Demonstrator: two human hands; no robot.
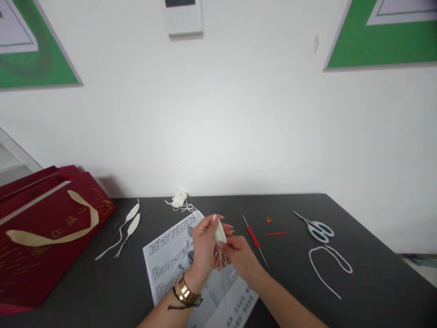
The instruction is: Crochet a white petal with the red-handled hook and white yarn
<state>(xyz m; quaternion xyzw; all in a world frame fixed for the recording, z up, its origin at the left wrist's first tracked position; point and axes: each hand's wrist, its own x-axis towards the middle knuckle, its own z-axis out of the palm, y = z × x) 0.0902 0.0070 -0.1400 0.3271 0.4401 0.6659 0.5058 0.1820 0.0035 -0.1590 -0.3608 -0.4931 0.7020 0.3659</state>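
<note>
A white crocheted petal [220, 233] is held up between both hands above the printed sheet [167, 260]. My left hand [205, 239] pinches its upper part between thumb and fingers. Lower down, the fingers of my right hand [241, 255] close on the petal's bottom edge. White yarn tails and a thin wire-like strand hang beneath it. Two similar white crocheted petals [134, 223] with yarn tails lie on the left of the table. Behind the sheet sits a loose bundle of white yarn [179, 199].
Right of my hands lie a red-handled crochet hook [253, 237], an orange stitch marker [269, 219], a red needle [275, 233], scissors [317, 229] and a white yarn piece [344, 264]. A red gift bag [41, 259] stands at left on the black table [290, 282]; a wall is behind.
</note>
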